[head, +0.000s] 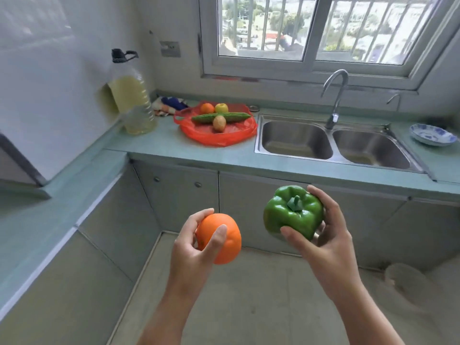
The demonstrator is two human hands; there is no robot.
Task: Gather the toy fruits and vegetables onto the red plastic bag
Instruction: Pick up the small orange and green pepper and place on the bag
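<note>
- A toy orange [220, 238] is gripped by the left hand [193, 247]; the thumb and the fingers are curled around it.
- A toy green pepper [293, 212] is gripped by the right hand [326, 235], with the stem turned up and the fingers clamped on its sides.
- Both toys are held in the air, above the floor [249, 295] and in front of the cabinet doors [261, 207], well apart from the red plastic bag [219, 136].
- The bag is spread on the green surface [159, 145], just beside the double sink [333, 143].
- On the bag, a long green cucumber [221, 117], a small orange [207, 108], a yellow-green apple [221, 108] and a brownish fruit [219, 123] are seen.
- A large oil bottle [132, 95] is placed to the left of the bag.
</note>
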